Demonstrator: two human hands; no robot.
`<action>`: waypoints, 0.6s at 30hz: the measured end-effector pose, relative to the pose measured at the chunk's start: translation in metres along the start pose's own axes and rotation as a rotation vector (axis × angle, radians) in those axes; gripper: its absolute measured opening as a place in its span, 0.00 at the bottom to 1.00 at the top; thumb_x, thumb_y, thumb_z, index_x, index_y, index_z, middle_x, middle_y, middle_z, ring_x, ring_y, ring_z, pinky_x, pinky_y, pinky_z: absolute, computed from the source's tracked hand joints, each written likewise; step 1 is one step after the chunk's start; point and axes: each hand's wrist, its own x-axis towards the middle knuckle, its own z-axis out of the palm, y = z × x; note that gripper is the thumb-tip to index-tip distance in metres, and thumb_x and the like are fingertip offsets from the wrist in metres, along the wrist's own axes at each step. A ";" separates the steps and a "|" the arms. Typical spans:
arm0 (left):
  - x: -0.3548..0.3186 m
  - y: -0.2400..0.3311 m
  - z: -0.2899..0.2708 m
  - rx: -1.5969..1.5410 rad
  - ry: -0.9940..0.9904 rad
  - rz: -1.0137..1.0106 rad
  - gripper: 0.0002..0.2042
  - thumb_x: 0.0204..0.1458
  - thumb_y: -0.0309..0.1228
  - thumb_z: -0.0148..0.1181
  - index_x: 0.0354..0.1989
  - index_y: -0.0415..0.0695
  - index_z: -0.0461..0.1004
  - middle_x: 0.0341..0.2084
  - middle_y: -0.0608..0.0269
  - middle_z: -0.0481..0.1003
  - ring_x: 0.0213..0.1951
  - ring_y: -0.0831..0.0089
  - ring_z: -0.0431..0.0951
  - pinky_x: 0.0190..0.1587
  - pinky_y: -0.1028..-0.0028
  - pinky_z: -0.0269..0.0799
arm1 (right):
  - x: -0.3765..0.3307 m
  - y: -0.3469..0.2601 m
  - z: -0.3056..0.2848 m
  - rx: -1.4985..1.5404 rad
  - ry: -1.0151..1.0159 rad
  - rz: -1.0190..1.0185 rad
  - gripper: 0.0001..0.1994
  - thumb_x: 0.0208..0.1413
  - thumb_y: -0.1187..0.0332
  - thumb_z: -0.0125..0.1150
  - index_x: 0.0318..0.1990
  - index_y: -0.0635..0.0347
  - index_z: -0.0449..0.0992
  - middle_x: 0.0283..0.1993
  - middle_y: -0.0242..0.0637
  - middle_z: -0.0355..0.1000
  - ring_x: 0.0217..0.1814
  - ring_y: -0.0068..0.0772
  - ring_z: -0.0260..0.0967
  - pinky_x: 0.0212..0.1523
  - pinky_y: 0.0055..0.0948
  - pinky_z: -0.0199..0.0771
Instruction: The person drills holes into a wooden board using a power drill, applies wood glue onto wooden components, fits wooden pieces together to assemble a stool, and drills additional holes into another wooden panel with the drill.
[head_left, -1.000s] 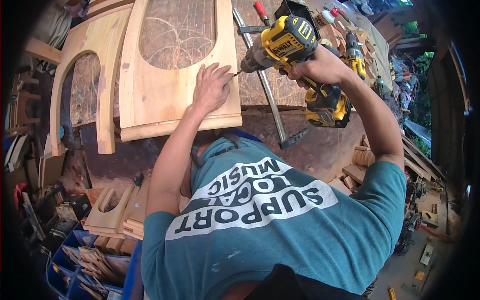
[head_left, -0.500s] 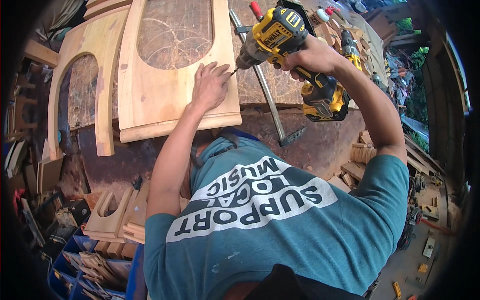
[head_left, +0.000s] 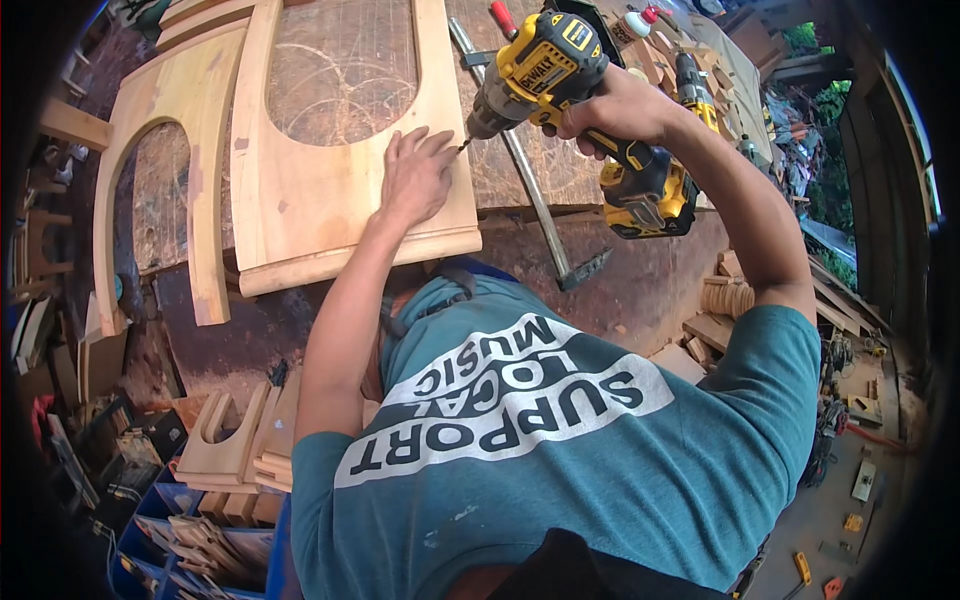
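My left hand point(head_left: 415, 175) lies flat, fingers spread, on the right part of a pale wooden panel with an arched cut-out point(head_left: 300, 200). My right hand point(head_left: 615, 105) grips the handle of a yellow and black cordless drill point(head_left: 545, 70). The drill slants down to the left. Its bit tip meets the panel's right edge just beside my left fingertips. The panel lies on a worn wooden workbench point(head_left: 570, 170).
A second arched wooden frame point(head_left: 200, 220) lies left of the panel. A long metal bar clamp point(head_left: 530, 195) crosses the bench under the drill. Another drill point(head_left: 695, 85) rests at the back right. Small cut wooden pieces point(head_left: 240, 450) and blue crates point(head_left: 165, 545) stand at lower left.
The drill and my right hand have shifted slightly left, bringing the bit closer to my left fingertips. My left hand has stayed on the panel.
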 end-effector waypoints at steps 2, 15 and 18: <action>0.000 0.000 -0.001 -0.004 -0.016 -0.007 0.19 0.54 0.30 0.56 0.55 0.47 0.78 0.63 0.65 0.71 0.69 0.57 0.60 0.74 0.45 0.43 | 0.000 -0.001 0.000 0.025 -0.012 0.010 0.17 0.48 0.74 0.64 0.48 0.69 0.78 0.37 0.38 0.80 0.24 0.23 0.73 0.26 0.26 0.76; 0.120 0.092 -0.115 -0.986 0.396 0.294 0.38 0.51 0.53 0.70 0.59 0.32 0.68 0.45 0.44 0.78 0.46 0.59 0.82 0.48 0.65 0.81 | 0.020 -0.004 -0.004 -0.147 -0.081 0.042 0.10 0.47 0.72 0.63 0.38 0.66 0.76 0.24 0.34 0.72 0.23 0.27 0.71 0.24 0.30 0.71; 0.128 0.107 -0.106 -0.924 0.683 0.206 0.35 0.51 0.60 0.67 0.46 0.34 0.73 0.29 0.48 0.81 0.33 0.59 0.85 0.34 0.64 0.81 | 0.022 -0.007 -0.005 -0.159 -0.093 0.022 0.08 0.49 0.73 0.62 0.36 0.65 0.75 0.24 0.34 0.73 0.24 0.26 0.73 0.26 0.30 0.72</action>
